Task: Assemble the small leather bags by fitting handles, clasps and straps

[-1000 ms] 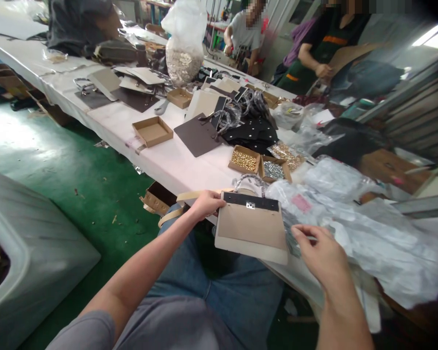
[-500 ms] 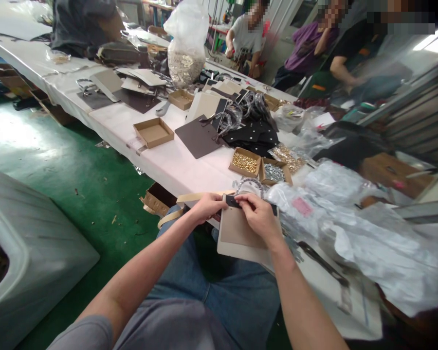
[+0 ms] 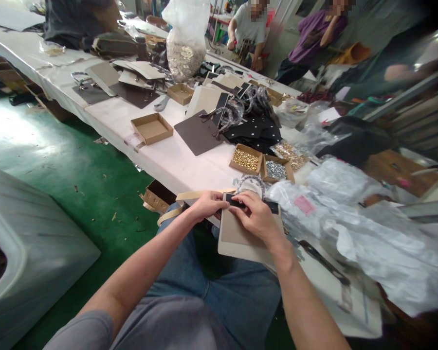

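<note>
A flat beige bag panel (image 3: 246,234) with a black strip (image 3: 273,208) along its upper edge lies over my lap at the table's edge. A looped handle in clear wrap (image 3: 251,181) stands beyond that strip. My left hand (image 3: 209,205) is closed on the panel's upper left corner, thumb on top. My right hand (image 3: 257,214) is pinched closed over the black strip, close to the left thumb. Whatever sits between the right fingertips is too small and covered to make out.
Small boxes of gold (image 3: 241,168) and silver (image 3: 272,180) metal pieces stand ahead. Farther off are a shallow cardboard box (image 3: 156,137) and a heap of panels with handles (image 3: 199,133). Plastic bags (image 3: 354,209) lie right; a tub (image 3: 44,233) stands left. People are across the table.
My right thumb has moved down and left over the panel, and the right fingers curl more across the black strip. The left hand keeps its hold. The view has shifted slightly.
</note>
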The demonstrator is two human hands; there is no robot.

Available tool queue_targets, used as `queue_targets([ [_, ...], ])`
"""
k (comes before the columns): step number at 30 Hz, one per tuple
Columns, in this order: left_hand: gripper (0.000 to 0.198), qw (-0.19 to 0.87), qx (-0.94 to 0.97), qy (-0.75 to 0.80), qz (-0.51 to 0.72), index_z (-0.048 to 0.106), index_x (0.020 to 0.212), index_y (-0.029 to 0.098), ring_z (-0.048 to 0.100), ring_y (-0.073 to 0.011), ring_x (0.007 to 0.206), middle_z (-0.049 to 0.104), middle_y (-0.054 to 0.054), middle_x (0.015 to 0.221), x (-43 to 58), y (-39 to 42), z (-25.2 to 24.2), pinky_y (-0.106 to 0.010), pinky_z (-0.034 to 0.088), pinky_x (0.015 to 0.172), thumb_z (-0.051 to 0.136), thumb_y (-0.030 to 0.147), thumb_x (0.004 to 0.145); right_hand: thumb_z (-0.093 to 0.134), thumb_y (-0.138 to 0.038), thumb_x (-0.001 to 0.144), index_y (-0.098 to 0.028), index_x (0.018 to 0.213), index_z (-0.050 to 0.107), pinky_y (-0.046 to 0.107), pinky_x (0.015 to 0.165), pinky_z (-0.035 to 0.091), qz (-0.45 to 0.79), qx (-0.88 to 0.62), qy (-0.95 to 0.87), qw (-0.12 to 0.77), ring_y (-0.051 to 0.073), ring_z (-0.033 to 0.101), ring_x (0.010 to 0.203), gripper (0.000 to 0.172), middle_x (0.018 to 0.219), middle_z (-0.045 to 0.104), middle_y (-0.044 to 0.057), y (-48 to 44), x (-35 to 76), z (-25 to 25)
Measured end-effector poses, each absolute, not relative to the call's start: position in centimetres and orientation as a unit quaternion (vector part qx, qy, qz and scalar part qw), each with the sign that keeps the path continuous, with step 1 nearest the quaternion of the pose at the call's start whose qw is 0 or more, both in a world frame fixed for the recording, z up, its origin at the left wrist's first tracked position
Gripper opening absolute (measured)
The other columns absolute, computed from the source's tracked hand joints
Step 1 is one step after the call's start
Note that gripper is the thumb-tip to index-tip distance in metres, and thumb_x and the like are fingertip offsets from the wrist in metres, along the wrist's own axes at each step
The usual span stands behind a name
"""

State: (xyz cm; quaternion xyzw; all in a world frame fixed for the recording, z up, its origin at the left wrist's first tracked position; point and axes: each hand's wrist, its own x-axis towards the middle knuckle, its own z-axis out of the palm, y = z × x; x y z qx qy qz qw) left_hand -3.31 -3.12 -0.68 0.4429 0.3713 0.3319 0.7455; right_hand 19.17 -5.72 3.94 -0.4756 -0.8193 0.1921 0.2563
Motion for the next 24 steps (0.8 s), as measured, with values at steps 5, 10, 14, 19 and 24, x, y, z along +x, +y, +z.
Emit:
queue_targets([
  [5, 0.024, 0.745, 0.445, 0.367, 0.335, 0.081, 0.100, 0.012, 0.062, -0.0080, 0.053, 0.075, -0.002, 0.078, -3.5, -3.4, -0.3, -0.017, 0.048, 0.050, 0.087, 0.032, 0.088, 0.066, -0.032, 0.114, -0.029, 0.138, 0.072, 0.057, 0.115, 0.059, 0.151, -0.433, -0.843, 0.282, 0.035, 0.071, 0.129, 0.025, 0.132, 0.075, 0.012, -6.0, 19.5, 2.3],
  [10, 0.013, 0.738, 0.433, 0.391, 0.339, 0.078, 0.094, 0.013, 0.061, -0.0090, 0.052, 0.071, 0.000, 0.073, -2.9, -3.4, -0.2, -0.017, 0.047, 0.049, 0.079, 0.023, 0.087, 0.063, -0.031, 0.115, -0.030, 0.142, 0.072, 0.058, 0.116, 0.058, 0.105, -0.434, -0.843, 0.301, 0.037, 0.070, 0.129, 0.028, 0.134, 0.075, 0.013, -6.2, 19.6, 0.8],
  [14, 0.010, 0.738, 0.426, 0.408, 0.328, 0.077, 0.092, 0.013, 0.061, -0.0097, 0.052, 0.070, 0.000, 0.070, -2.6, -3.2, -0.1, -0.017, 0.047, 0.048, 0.078, 0.020, 0.085, 0.062, -0.032, 0.115, -0.027, 0.142, 0.072, 0.058, 0.116, 0.058, 0.080, -0.435, -0.850, 0.286, 0.037, 0.069, 0.129, 0.028, 0.134, 0.075, 0.014, -6.3, 19.5, 0.3],
  [19, 0.022, 0.744, 0.428, 0.406, 0.314, 0.079, 0.097, 0.012, 0.057, -0.0069, 0.050, 0.069, 0.000, 0.070, -3.0, -3.1, -0.3, -0.017, 0.046, 0.050, 0.087, 0.031, 0.089, 0.060, -0.032, 0.117, -0.026, 0.141, 0.071, 0.059, 0.117, 0.058, 0.078, -0.436, -0.851, 0.283, 0.037, 0.068, 0.129, 0.027, 0.134, 0.074, 0.014, -6.3, 19.5, 0.4],
  [24, 0.026, 0.751, 0.420, 0.401, 0.315, 0.080, 0.096, 0.013, 0.059, -0.0077, 0.051, 0.070, 0.000, 0.069, -3.1, -3.2, -0.3, -0.016, 0.044, 0.049, 0.092, 0.034, 0.089, 0.058, -0.030, 0.117, -0.026, 0.140, 0.070, 0.059, 0.116, 0.058, 0.077, -0.441, -0.848, 0.284, 0.037, 0.067, 0.129, 0.027, 0.134, 0.074, 0.014, -6.3, 19.4, 0.2],
])
